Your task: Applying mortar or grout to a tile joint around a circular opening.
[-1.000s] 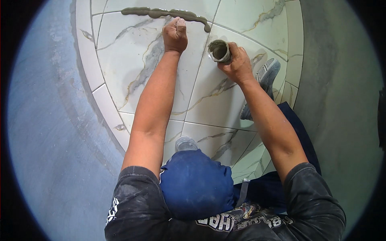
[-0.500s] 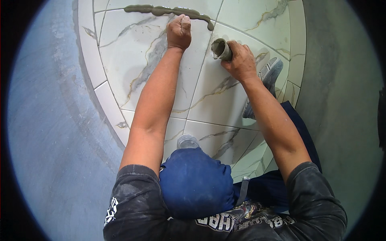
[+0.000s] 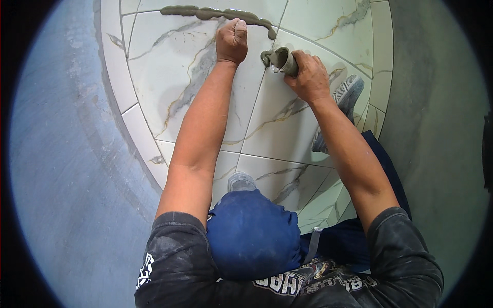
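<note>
My right hand [image 3: 310,77] grips a small grey cup [image 3: 290,63], tipped to the left with its mouth toward the tile joint. Grey-green wet grout [image 3: 265,58] runs from the lip onto the joint between two tiles. Farther off, a thick lumpy bead of the same grout [image 3: 210,13] lies along another joint, its right end bending toward me. My left hand [image 3: 232,41] is a closed fist just on the near side of that bead. Nothing sticks out of the fist.
White marble-patterned floor tiles [image 3: 200,120] with grey and gold veins spread below my hands. My shoes stand on them, one shoe [image 3: 349,92] beside my right forearm, the other [image 3: 240,181] by my knee. A blue-grey wall [image 3: 61,154] rises at left, a grey wall [image 3: 436,143] at right.
Grout now pours from the cup onto the joint, where half a second ago none lay under its lip. The cup has tipped further left; my left fist stays in place.
</note>
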### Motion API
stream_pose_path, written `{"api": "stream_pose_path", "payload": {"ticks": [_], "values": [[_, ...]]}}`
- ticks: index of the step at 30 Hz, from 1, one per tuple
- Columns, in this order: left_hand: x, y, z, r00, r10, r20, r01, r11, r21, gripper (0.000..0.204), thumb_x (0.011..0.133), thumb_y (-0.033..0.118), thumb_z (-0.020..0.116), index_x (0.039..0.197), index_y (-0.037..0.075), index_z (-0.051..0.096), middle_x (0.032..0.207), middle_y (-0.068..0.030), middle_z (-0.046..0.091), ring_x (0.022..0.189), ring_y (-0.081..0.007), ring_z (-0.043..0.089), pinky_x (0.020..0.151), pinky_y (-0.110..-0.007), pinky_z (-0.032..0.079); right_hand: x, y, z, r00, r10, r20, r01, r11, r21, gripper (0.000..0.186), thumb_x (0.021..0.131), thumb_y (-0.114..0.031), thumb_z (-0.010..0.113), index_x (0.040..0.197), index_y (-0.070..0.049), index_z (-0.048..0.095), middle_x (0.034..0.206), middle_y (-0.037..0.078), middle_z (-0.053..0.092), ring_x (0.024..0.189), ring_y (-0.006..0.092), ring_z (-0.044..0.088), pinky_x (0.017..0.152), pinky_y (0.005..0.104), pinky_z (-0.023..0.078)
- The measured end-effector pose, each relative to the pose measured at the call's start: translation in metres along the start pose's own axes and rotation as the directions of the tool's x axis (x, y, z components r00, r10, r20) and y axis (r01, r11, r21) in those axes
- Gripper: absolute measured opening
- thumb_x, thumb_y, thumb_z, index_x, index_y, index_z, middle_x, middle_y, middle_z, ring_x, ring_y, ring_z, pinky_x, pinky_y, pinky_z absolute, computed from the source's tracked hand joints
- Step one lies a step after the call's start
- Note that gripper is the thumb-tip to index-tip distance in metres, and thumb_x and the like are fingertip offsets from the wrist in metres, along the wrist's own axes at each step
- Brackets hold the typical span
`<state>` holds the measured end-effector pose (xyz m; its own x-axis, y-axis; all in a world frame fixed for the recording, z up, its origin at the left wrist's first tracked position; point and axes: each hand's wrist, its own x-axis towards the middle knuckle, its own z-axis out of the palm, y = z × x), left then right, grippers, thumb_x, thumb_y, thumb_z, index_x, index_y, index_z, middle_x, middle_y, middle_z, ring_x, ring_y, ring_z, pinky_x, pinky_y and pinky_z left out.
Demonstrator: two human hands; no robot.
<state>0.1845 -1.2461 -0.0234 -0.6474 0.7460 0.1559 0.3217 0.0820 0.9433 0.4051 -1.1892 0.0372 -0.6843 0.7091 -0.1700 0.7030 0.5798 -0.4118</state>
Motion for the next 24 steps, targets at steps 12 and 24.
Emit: {"api": "stream_pose_path", "payload": {"ticks": [12, 24], "values": [[0.001, -0.003, 0.000, 1.000, 0.002, -0.005, -0.002, 1.000, -0.012, 0.042, 0.100, 0.033, 0.048, 0.074, 0.001, 0.051, 0.059, -0.0173, 0.044, 0.054, -0.0347, 0.044, 0.055, -0.042, 0.040, 0.030, 0.014, -0.002, 0.998, -0.014, -0.062, 0.012, 0.999, -0.034, 0.052, 0.070, -0.023, 0.080, 0.116, -0.013, 0.058, 0.101, 0.014, 0.067, 0.102, 0.0363, 0.061, 0.091, 0.0458, 0.049], [0.001, -0.003, -0.001, 1.000, 0.003, 0.009, -0.003, 1.000, -0.003, 0.043, 0.100, 0.035, 0.048, 0.074, 0.001, 0.051, 0.059, -0.0166, 0.045, 0.053, -0.0316, 0.046, 0.055, -0.042, 0.040, 0.041, 0.017, -0.009, 0.998, -0.015, -0.057, 0.011, 0.997, -0.080, 0.049, 0.071, -0.023, 0.078, 0.114, -0.012, 0.059, 0.102, 0.012, 0.067, 0.099, 0.0362, 0.062, 0.090, 0.0459, 0.050]]}}
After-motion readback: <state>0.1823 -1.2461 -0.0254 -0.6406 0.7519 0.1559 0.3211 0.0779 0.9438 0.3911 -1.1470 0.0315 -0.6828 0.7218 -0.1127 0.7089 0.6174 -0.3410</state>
